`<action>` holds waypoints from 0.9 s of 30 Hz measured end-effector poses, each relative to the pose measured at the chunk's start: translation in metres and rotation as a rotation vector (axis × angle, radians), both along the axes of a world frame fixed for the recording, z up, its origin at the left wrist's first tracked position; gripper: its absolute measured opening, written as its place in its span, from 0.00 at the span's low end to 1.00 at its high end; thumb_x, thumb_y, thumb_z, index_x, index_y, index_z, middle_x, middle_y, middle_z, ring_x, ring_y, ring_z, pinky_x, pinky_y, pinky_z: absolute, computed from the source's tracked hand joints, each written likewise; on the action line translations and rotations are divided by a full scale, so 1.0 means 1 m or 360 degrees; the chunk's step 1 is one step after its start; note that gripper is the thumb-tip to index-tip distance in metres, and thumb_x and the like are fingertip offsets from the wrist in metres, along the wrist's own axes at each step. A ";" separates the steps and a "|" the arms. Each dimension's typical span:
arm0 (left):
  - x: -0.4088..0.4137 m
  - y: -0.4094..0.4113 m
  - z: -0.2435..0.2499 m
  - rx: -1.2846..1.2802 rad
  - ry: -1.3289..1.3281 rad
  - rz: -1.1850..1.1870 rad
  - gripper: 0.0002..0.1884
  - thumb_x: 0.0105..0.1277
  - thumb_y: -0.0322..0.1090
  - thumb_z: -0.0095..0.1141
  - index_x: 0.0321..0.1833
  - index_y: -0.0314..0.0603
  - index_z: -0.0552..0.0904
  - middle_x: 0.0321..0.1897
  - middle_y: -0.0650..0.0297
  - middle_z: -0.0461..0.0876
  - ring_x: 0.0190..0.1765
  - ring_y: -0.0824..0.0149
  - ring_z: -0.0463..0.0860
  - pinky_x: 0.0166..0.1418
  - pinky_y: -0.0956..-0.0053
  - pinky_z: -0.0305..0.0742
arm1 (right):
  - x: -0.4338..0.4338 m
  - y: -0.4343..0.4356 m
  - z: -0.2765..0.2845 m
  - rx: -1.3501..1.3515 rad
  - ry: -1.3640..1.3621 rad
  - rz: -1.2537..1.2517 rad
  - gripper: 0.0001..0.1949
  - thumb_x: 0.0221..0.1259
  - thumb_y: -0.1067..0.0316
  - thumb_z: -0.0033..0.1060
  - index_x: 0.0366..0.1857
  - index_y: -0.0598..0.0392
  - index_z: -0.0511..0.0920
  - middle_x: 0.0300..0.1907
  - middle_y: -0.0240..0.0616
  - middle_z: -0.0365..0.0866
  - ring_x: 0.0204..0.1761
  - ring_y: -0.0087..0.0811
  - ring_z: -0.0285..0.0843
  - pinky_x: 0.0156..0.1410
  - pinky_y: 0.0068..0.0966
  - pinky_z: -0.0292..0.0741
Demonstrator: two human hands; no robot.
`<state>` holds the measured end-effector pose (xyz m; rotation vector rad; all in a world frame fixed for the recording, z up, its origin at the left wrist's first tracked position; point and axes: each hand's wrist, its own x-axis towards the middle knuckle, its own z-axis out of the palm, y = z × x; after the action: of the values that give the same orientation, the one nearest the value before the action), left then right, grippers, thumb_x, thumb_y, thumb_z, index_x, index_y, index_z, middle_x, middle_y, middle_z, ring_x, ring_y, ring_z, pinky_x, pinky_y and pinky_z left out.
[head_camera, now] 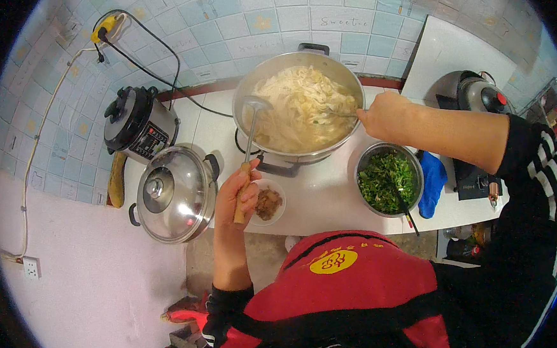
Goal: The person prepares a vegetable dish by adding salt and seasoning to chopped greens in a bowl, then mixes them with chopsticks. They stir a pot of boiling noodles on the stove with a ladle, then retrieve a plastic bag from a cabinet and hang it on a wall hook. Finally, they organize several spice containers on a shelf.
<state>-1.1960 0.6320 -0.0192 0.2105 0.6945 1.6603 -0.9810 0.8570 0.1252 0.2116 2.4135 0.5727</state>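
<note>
A large steel pot [239, 108] of pale noodles [307, 92] in cloudy broth stands before me on the white counter. My left hand [240, 195] grips the wooden handle of a metal ladle [251, 134], whose head is inside the pot at its left side. At the pot's right rim, my right hand [386, 114] is closed around a thin metal utensil [342, 114] that reaches into the noodles; its far end is hidden among them. Below the pot, a small white bowl [282, 204] holds something brown and crumbly, partly behind my left fingers.
Chopped greens fill a steel bowl [422, 175] with chopsticks [406, 210] in it, beside a blue cloth [432, 183]. A glass lid [176, 196] and pressure cooker [140, 122] stand left. Cables run from a yellow socket [104, 28]. An appliance [484, 93] sits behind my right arm.
</note>
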 end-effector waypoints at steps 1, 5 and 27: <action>0.001 0.001 0.000 -0.0008 0.0009 0.0002 0.19 0.65 0.30 0.44 0.58 0.29 0.69 0.37 0.59 0.76 0.18 0.80 0.64 0.14 0.89 0.59 | 0.003 -0.002 0.004 -0.0031 0.0017 -0.0025 0.16 0.57 0.71 0.46 0.50 0.64 0.72 0.20 0.45 0.78 0.25 0.46 0.80 0.26 0.39 0.74; 0.001 0.004 -0.001 0.0002 0.0016 -0.0025 0.19 0.64 0.30 0.45 0.57 0.29 0.69 0.38 0.58 0.77 0.18 0.80 0.64 0.14 0.89 0.58 | 0.015 0.002 0.023 -0.0032 0.0015 0.0108 0.17 0.57 0.70 0.47 0.52 0.55 0.72 0.19 0.42 0.77 0.25 0.45 0.80 0.27 0.38 0.75; -0.009 0.007 -0.008 -0.0134 0.0046 -0.0077 0.18 0.67 0.36 0.48 0.58 0.38 0.69 0.35 0.67 0.73 0.21 0.82 0.64 0.18 0.89 0.59 | 0.020 -0.007 0.008 -0.0093 0.0201 0.0292 0.23 0.49 0.70 0.52 0.53 0.66 0.71 0.18 0.43 0.78 0.22 0.43 0.79 0.25 0.38 0.74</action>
<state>-1.2052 0.6392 -0.0275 0.1898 0.7735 1.5813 -0.9606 0.8498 0.1332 0.0005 2.5862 0.5848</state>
